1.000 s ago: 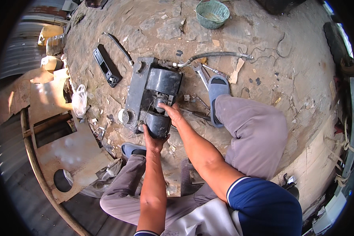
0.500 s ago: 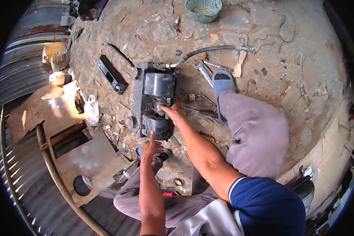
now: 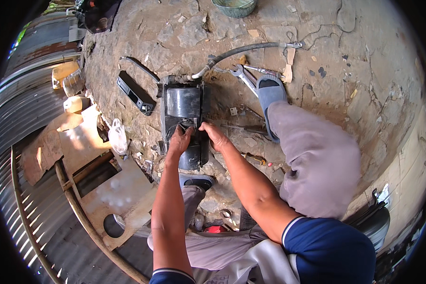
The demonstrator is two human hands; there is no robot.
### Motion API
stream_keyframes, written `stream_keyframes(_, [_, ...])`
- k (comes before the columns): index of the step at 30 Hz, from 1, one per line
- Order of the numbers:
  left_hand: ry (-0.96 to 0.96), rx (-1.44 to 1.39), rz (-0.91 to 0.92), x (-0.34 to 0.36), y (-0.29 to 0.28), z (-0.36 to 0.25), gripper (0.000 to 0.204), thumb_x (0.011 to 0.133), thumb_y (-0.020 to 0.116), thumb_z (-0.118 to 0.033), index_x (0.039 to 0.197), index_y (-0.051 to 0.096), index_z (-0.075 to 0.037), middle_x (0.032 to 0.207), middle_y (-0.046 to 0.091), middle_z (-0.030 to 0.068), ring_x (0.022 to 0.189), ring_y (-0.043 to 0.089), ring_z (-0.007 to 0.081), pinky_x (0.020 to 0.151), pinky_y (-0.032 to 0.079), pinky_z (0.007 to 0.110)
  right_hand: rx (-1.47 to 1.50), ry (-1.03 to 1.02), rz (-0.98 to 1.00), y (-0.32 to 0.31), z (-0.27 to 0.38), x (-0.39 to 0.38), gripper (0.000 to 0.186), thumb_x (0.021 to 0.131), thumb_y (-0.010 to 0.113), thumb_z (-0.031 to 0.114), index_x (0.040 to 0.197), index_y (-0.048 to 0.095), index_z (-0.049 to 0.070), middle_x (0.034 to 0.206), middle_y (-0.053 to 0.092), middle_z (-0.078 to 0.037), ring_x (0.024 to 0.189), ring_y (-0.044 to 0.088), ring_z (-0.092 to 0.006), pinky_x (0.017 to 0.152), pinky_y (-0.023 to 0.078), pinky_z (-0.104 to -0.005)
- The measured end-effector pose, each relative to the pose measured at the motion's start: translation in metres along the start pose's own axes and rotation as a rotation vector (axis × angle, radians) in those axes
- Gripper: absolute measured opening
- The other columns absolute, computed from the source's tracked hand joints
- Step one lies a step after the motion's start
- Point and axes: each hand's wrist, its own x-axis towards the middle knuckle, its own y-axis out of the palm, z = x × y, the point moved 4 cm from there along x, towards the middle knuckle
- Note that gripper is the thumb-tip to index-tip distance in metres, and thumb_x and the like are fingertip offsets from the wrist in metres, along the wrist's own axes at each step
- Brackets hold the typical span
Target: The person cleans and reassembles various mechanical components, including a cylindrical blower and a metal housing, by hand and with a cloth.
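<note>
A black twin-drum blower unit (image 3: 183,102) lies on the ground in front of me, its two rounded housings in line and a narrow gap between them. My left hand (image 3: 178,140) reaches into that middle gap with bent fingers pressed together on a small part, which the fingers hide. At the unit's right edge, my right hand (image 3: 216,137) grips the side, thumb near the gap and the other fingers partly hidden. A black hose (image 3: 241,49) with a metal end runs from the unit's far end to the right. A shorter hose (image 3: 141,67) points to the far left.
Left of the unit lies a black rectangular panel (image 3: 135,93). Wrenches (image 3: 244,77) rest beside my sandal (image 3: 271,94), and a yellow-handled tool (image 3: 254,158) lies nearer. A green basket (image 3: 235,7) stands far off. Boards (image 3: 113,187) and a plastic bag (image 3: 118,136) are at the left.
My left hand has moved from beside the near housing up to the middle gap, its fingers closing there. My right hand has drawn back from the gap to the right edge. The view has shifted slightly.
</note>
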Motion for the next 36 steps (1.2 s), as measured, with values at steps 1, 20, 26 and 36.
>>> stream_keyframes(1, [0.010, -0.012, 0.037, 0.003, -0.003, 0.000, 0.072, 0.089, 0.067, -0.049, 0.133, 0.053, 0.007, 0.129, 0.060, 0.0299, 0.121, 0.060, 0.0378, 0.100, 0.046, 0.042, 0.080, 0.019, -0.021, 0.001, 0.002, -0.003, 0.032, 0.085, 0.069, 0.034, 0.102, 0.067, 0.007, 0.097, 0.070, -0.006, 0.088, 0.063, -0.0202, 0.083, 0.050, -0.0352])
stream_keyframes(20, [0.040, -0.518, 0.322, 0.006, -0.081, 0.008, 0.050, 0.085, 0.079, -0.035, 0.116, 0.066, 0.002, 0.103, 0.071, 0.0084, 0.091, 0.064, 0.0155, 0.082, 0.050, 0.032, -0.020, 0.006, -0.009, 0.048, 0.003, 0.003, 0.045, 0.092, 0.069, 0.030, 0.126, 0.065, 0.002, 0.129, 0.064, -0.010, 0.121, 0.054, -0.0205, 0.106, 0.038, -0.0352])
stream_keyframes(26, [0.100, -0.491, 0.241, 0.004, -0.086, 0.007, 0.054, 0.083, 0.081, -0.039, 0.116, 0.067, 0.002, 0.102, 0.071, 0.0088, 0.094, 0.063, 0.0166, 0.086, 0.048, 0.033, -0.041, 0.010, -0.026, 0.046, -0.001, 0.002, 0.057, 0.090, 0.074, 0.034, 0.134, 0.059, 0.002, 0.139, 0.058, -0.011, 0.131, 0.047, -0.0230, 0.111, 0.033, -0.0364])
stream_keyframes(36, [0.119, -0.453, 0.252, 0.017, -0.093, 0.030, 0.059, 0.082, 0.081, -0.040, 0.120, 0.065, 0.001, 0.104, 0.070, 0.0072, 0.093, 0.061, 0.0157, 0.084, 0.048, 0.033, -0.100, -0.037, 0.040, 0.053, 0.000, 0.009, 0.053, 0.091, 0.075, 0.032, 0.132, 0.059, 0.004, 0.129, 0.063, -0.007, 0.122, 0.052, -0.0177, 0.109, 0.034, -0.0347])
